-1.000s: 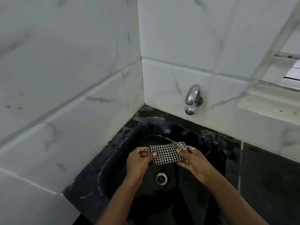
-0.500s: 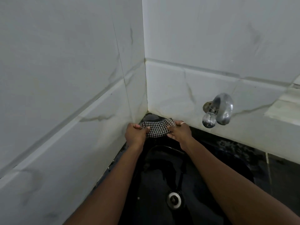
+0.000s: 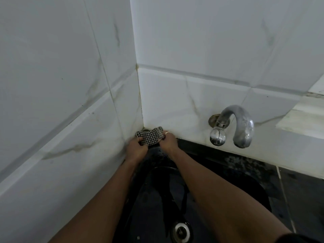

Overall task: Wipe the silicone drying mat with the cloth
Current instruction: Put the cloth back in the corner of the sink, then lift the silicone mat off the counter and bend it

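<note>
hands: left hand (image 3: 135, 149) + right hand (image 3: 169, 142) grip checkered cloth (image 3: 151, 137)
around: tap (image 3: 234, 126) off right
hidden: I can't read the dark sink (image 3: 150, 190)

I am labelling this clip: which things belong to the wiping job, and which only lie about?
Job: black-and-white checked cloth, gripped by left hand and right hand.
Lying about: curved metal tap, round steel drain, black sink.

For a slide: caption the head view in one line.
Left hand and right hand grip a checked cloth in the tiled corner behind the sink, left of the tap.
</note>
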